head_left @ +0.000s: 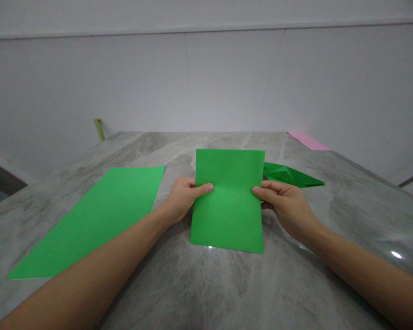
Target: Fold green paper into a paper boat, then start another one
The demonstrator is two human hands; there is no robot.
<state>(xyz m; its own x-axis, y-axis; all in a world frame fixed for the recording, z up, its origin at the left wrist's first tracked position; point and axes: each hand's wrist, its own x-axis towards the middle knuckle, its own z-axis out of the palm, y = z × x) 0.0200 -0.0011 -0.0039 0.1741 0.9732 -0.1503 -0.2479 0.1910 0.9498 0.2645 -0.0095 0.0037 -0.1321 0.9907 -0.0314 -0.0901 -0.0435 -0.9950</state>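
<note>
A green sheet of paper [229, 215] is held up in front of me, tilted toward my face above the table. My left hand [186, 197] grips its left edge, thumb on the front face and fingers behind. On the right edge, my right hand [284, 201] pinches the sheet the same way, with its fingers partly hidden behind the paper. Just beyond my right hand lies a folded green paper boat [292, 175], its left end covered by the held sheet. Left of my left hand, a larger stack of green paper [103, 215] lies flat.
The grey marble-patterned table [227, 293] reaches back to a white wall [223, 78]. Pink paper [309, 140] lies at the far right corner. A light-green strip [99, 129] sticks up by the far left edge.
</note>
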